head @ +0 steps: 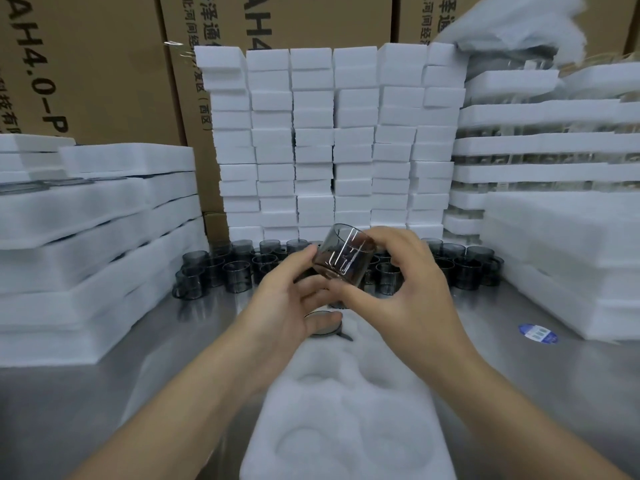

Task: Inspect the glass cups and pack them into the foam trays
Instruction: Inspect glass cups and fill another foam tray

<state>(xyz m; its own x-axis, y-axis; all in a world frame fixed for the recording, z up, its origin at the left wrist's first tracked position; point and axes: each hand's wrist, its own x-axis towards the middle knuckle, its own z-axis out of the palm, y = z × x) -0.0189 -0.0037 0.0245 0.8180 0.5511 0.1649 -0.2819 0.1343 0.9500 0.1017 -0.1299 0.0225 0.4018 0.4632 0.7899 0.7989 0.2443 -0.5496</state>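
Here the white foam tray point(346, 410) with round pockets lies on the steel table point(502, 341). Above its far end, both hands hold up a smoky grey glass cup point(343, 252), tilted. It looks light, rigid, slick and breakable, best held by its wall. The left hand point(287, 299) pinches its base; the right hand point(408, 282) curls round its side.

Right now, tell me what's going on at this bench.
A person is checking a smoky glass cup, held tilted above the steel table with both hands: the left hand supports it from below, the right hand grips it from the side. Below the hands lies a foam tray with round pockets, most of them unfilled; one cup sits at its far end. More loose cups wait behind, before stacked foam blocks.
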